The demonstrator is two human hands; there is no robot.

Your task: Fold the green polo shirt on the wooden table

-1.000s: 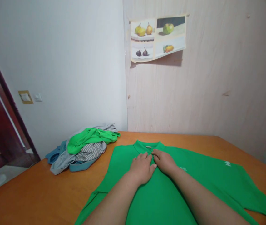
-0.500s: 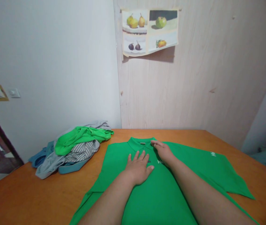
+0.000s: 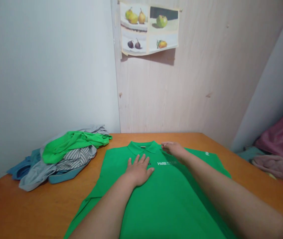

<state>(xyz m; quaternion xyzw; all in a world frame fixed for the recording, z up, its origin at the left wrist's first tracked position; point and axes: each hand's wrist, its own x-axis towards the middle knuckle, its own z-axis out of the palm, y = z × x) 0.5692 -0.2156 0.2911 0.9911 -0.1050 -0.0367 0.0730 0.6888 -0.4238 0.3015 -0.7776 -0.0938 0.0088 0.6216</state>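
Lying face up on an orange-brown counter [image 3: 22, 214], a green polo shirt [image 3: 153, 202] spreads before me, its collar [image 3: 152, 147] at the far end and its lower part running out of view toward my camera. A white print [image 3: 161, 163] sits on the chest, and a smaller white mark [image 3: 207, 153] near the right-hand edge. Across the remote feed I see the left hand [image 3: 138, 172] palm down on the chest, just below the collar, its grip apart with fingers fanned. The right hand [image 3: 175, 151] is near the collar, to its right, fingers side by side and pointing left; I cannot tell whether its grip is closed on cloth. Left of the shirt is a rumpled pile of clothes: a bright green piece [image 3: 68, 146] on top, a striped piece [image 3: 79, 158] and grey and blue ones [image 3: 64, 177] beneath. On the pale wood-grain panel [image 3: 156, 96] behind hangs a sheet of fruit pictures [image 3: 147, 28]. At far right, past the counter, are pink and mauve cloths [image 3: 281, 132].
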